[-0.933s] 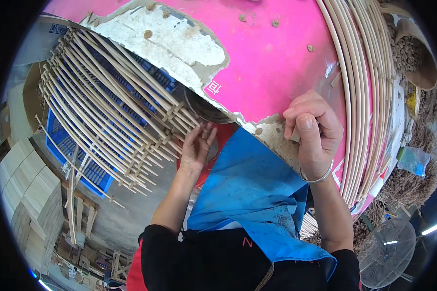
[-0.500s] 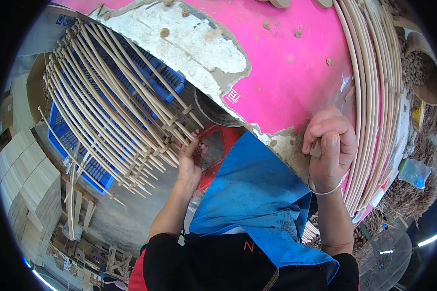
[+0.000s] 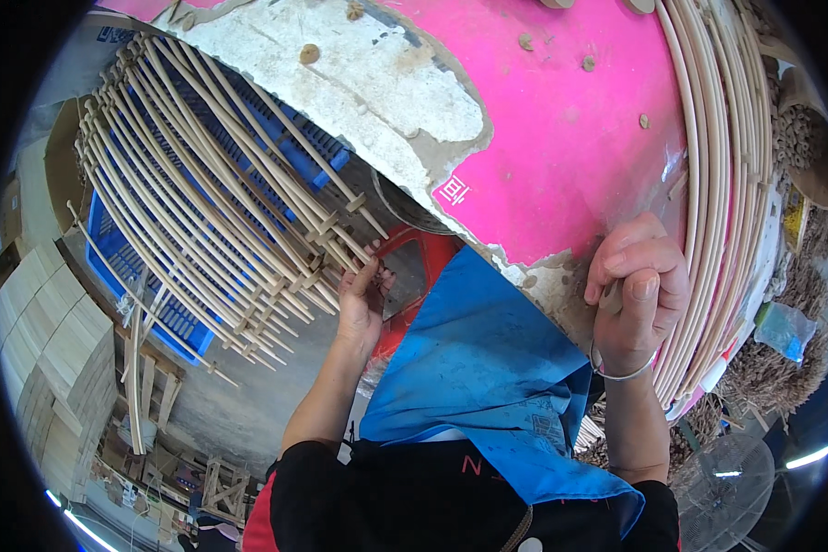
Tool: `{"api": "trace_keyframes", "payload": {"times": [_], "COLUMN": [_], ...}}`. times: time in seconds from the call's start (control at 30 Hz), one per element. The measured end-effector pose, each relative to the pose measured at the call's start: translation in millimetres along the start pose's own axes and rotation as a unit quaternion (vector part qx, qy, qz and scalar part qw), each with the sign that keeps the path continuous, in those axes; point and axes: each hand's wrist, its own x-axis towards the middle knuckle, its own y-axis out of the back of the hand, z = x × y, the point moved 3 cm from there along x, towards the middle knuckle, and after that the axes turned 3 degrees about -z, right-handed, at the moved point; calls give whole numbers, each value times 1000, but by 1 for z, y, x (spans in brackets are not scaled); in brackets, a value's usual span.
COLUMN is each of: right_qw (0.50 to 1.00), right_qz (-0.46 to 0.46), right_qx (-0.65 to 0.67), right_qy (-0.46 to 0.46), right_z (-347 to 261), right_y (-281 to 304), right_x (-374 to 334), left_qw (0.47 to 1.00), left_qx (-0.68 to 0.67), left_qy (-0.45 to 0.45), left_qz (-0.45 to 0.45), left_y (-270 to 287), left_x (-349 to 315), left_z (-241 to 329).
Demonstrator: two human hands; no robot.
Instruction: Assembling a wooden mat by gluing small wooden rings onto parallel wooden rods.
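Observation:
In my left hand [image 3: 363,299] the fingers are closed around the end of one long pale rod [image 3: 347,247]. Many similar rods lie side by side around it, with small clay-like collars [image 3: 322,228] near their ends. My right hand [image 3: 639,290] is curled at the table's near edge, thumb against the bent fingers. A small grey-brown clay-like lump [image 3: 611,299] is pinched there, mostly covered by the fingers. Under the right hand is the worktable [image 3: 570,166], with a pink covering torn away in places to a whitish surface.
Beneath the left rods is a blue plastic crate [image 3: 189,342], with a red stool [image 3: 419,276] close by. More long rods [image 3: 708,184] line the table's right side. Crumbs [image 3: 588,63] dot the covering. Stacked pale boards [image 3: 51,331] stand at far left.
The table appears shifted slightly to the right in view. My right hand appears slightly lower and further right, and less of the lump shows. My left hand keeps its hold on the rod.

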Motion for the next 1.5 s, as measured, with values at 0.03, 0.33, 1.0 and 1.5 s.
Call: {"api": "trace_keyframes", "payload": {"times": [0.03, 0.33, 1.0, 1.5], "right_qw": [1000, 1000, 1000, 998], "right_qz": [-2, 2, 10, 17], "right_qx": [-3, 9, 1, 36], "right_qy": [-1, -25, -9, -39], "right_z": [0, -1, -1, -4], "right_y": [0, 0, -5, -2], "right_x": [0, -2, 0, -1], "left_qw": [1000, 1000, 996, 989], "left_qx": [-10, 6, 29, 71], "left_qy": [-4, -5, 81, -44], "left_qz": [-1, -1, 36, 123], "left_y": [-1, -3, -18, -104], "left_x": [0, -1, 75, 193], "left_z": [0, 1, -99, -109]}}
